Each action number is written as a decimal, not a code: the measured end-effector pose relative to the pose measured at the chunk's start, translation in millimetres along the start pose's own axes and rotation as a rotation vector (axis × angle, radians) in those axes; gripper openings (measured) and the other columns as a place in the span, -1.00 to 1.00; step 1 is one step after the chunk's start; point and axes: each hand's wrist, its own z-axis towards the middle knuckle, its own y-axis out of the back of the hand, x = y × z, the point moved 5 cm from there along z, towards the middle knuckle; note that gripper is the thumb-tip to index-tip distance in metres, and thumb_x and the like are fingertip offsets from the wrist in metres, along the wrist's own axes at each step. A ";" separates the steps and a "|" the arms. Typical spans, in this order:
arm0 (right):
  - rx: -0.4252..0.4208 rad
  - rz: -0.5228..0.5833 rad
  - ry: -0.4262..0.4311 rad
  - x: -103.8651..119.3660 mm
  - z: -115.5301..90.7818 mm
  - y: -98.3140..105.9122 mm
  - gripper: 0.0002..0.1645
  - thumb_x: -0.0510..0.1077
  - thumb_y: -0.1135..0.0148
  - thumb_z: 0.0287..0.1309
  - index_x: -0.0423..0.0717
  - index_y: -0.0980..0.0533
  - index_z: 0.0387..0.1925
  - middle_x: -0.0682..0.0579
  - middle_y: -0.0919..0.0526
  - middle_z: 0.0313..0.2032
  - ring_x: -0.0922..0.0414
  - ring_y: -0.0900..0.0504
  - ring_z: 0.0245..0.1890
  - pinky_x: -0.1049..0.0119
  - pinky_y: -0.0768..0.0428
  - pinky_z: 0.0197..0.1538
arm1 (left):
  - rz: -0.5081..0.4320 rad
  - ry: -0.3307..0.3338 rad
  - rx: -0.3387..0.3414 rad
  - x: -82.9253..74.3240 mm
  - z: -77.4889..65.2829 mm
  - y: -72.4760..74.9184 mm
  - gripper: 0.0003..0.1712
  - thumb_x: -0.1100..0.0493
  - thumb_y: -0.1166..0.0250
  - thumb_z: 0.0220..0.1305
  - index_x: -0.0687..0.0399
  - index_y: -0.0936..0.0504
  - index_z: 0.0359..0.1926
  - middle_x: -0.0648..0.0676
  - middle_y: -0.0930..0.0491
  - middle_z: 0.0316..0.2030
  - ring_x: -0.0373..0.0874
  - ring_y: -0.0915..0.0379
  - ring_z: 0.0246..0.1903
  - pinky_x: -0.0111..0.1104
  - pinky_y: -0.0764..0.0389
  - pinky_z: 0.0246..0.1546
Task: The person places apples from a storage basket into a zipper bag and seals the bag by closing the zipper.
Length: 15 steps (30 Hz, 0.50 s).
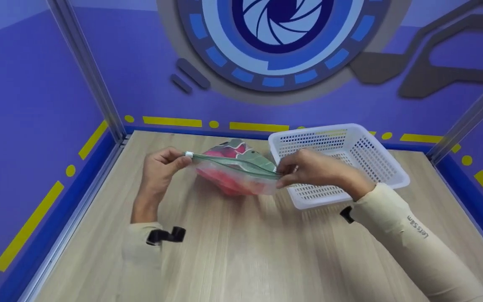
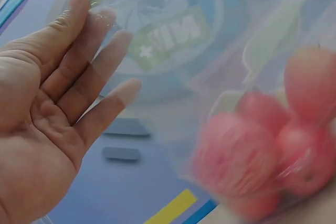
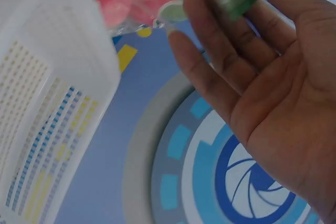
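Observation:
A clear zip bag (image 1: 262,165) with a green zip strip and leaf-like print is held up over the wooden table. Inside it lie several red, rounded, apple-like fruits (image 2: 239,153), bunched low in the bag. My left hand (image 1: 156,174) pinches the bag's left top corner between thumb and fingertips, right beside the white slider (image 1: 189,154). At the opposite end of the zip, my right hand (image 1: 315,167) pinches the other top corner. The strip stretches between both hands, its two edges slightly apart in the middle. Blur softens the right fingertips in the right wrist view.
A white perforated plastic basket (image 1: 398,180) stands on the table (image 1: 220,251) at the back right, partly behind my right hand and wrist. Purple panels (image 1: 141,63) with metal corner posts (image 1: 99,84) enclose the table at the back and sides.

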 end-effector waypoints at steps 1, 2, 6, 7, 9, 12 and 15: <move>-0.027 -0.006 0.009 5.3 3.1 -1.6 -0.68 0.04 -0.54 0.29 -0.05 -0.77 -0.06 0.16 -0.77 -0.24 0.18 -0.65 -0.28 0.21 -0.68 -0.13 | -0.001 -0.011 0.005 0.6 -3.7 -3.9 -0.93 0.41 -0.48 0.30 0.34 -0.75 -0.33 0.09 -0.69 -0.41 -0.15 -0.58 -0.35 -0.32 -0.71 -0.13; -0.064 -0.010 0.029 11.4 6.3 -3.0 -0.65 0.04 -0.52 0.31 -0.07 -0.76 -0.02 0.13 -0.78 -0.19 0.16 -0.66 -0.24 0.18 -0.69 -0.08 | 0.004 -0.026 0.014 0.4 -7.0 -8.0 -0.92 0.41 -0.49 0.30 0.35 -0.74 -0.33 0.10 -0.68 -0.42 -0.15 -0.56 -0.36 -0.33 -0.70 -0.17; -0.258 -0.026 0.191 41.4 19.8 -9.3 -0.64 -0.03 -0.47 0.37 -0.15 -0.72 0.06 0.03 -0.79 -0.06 0.08 -0.72 -0.08 0.12 -0.70 0.09 | 0.045 -0.085 0.065 -4.1 -16.6 -22.6 -0.92 0.36 -0.52 0.28 0.31 -0.77 -0.32 0.12 -0.68 -0.43 -0.15 -0.50 -0.40 -0.38 -0.63 -0.30; -0.302 -0.026 0.240 49.0 23.0 -11.0 -0.65 -0.06 -0.47 0.37 -0.16 -0.71 0.07 0.01 -0.79 -0.05 0.06 -0.73 -0.06 0.12 -0.71 0.11 | 0.055 -0.099 0.075 -5.5 -18.1 -25.5 -0.93 0.35 -0.53 0.28 0.29 -0.79 -0.31 0.12 -0.69 -0.42 -0.14 -0.50 -0.40 -0.38 -0.63 -0.31; -0.367 -0.018 0.324 62.6 29.4 -15.4 -0.64 -0.09 -0.49 0.35 -0.18 -0.71 0.09 -0.02 -0.79 -0.03 0.04 -0.75 -0.03 0.15 -0.72 0.12 | 0.071 -0.124 0.095 -7.8 -20.9 -29.8 -0.97 0.34 -0.52 0.29 0.25 -0.82 -0.27 0.11 -0.73 -0.39 -0.12 -0.54 -0.39 -0.39 -0.64 -0.30; -0.397 0.010 0.410 79.1 39.1 -23.2 -0.61 -0.14 -0.51 0.31 -0.19 -0.71 0.11 -0.04 -0.80 -0.02 0.05 -0.76 -0.02 0.22 -0.72 0.12 | 0.079 -0.154 0.127 -9.7 -25.1 -33.7 -0.92 0.37 -0.46 0.33 0.23 -0.85 -0.18 0.12 -0.78 -0.31 -0.04 -0.62 -0.34 -0.39 -0.68 -0.24; -0.402 0.048 0.448 89.8 48.4 -31.1 -0.65 -0.21 -0.51 0.29 -0.21 -0.72 0.09 -0.05 -0.80 -0.03 0.08 -0.78 -0.04 0.30 -0.71 0.11 | 0.078 -0.184 0.156 -9.6 -29.6 -35.1 -0.86 0.43 -0.41 0.37 0.26 -0.84 -0.13 0.13 -0.80 -0.25 -0.03 -0.66 -0.29 -0.39 -0.70 -0.20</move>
